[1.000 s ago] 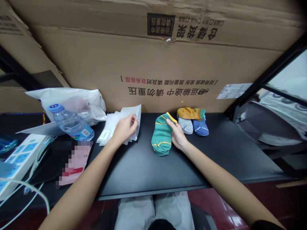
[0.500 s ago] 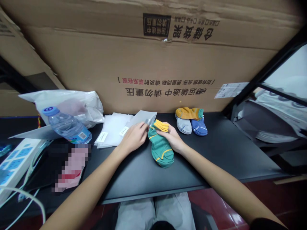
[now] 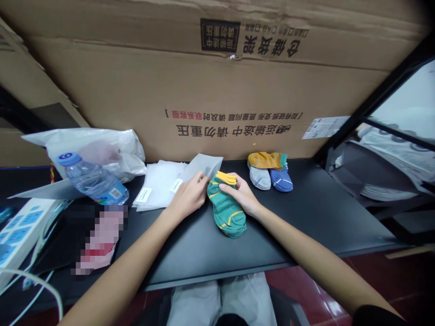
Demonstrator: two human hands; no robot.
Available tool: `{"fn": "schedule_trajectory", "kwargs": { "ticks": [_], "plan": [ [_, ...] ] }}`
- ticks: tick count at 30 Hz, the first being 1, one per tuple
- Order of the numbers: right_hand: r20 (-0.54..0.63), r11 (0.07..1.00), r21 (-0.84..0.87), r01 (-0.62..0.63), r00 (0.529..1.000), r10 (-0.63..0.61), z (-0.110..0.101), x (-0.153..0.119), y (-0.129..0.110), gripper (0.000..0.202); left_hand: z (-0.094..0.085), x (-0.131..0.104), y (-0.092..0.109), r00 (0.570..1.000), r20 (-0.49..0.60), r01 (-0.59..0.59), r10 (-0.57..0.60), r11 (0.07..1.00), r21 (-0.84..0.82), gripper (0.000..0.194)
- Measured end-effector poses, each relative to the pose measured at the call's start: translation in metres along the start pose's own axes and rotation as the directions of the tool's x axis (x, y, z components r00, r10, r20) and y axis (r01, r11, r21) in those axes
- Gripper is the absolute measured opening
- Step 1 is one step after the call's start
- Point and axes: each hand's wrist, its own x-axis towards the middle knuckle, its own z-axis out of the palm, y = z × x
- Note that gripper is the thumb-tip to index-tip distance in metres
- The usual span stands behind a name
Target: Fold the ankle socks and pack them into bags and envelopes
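Note:
Green socks (image 3: 228, 215) with yellow cuffs and stripes, stacked as a bundle, are gripped near the cuffs by my right hand (image 3: 245, 197), its thumb lying across the top. My left hand (image 3: 190, 195) pinches the edge of a frosted plastic bag (image 3: 205, 164) just left of the cuffs. The bag's near part is hidden behind my left fingers. More frosted bags (image 3: 159, 179) with white labels lie flat to the left. Beyond my right hand sit grey socks (image 3: 259, 177) and blue socks (image 3: 282, 179), with mustard-yellow socks (image 3: 263, 159) lying across them.
A large cardboard box (image 3: 217, 86) stands along the back of the black table (image 3: 306, 222). To the left are a water bottle (image 3: 93, 179), a white plastic bag (image 3: 98, 145), a power strip (image 3: 20, 226) with cables, and a partly blurred pink item (image 3: 102, 240).
The sock bundle's cuff end has shifted slightly left, closer to my left hand. My right thumb has slid a little left and down across the socks. My left hand keeps its pinch.

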Motion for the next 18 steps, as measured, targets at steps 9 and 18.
{"fn": "schedule_trajectory", "kwargs": {
  "ticks": [9,18],
  "plan": [
    [-0.001,0.954,-0.206,0.216,0.975,-0.221,0.007,-0.004,0.002,0.034,0.006,0.003,-0.006,0.992,-0.048,-0.124,0.114,0.921,-0.369,0.013],
    [0.02,0.933,-0.253,0.257,0.965,-0.261,-0.004,0.002,0.004,0.031,0.005,0.006,-0.004,0.996,-0.089,-0.048,-0.01,0.78,-0.624,0.017]
  ]
}}
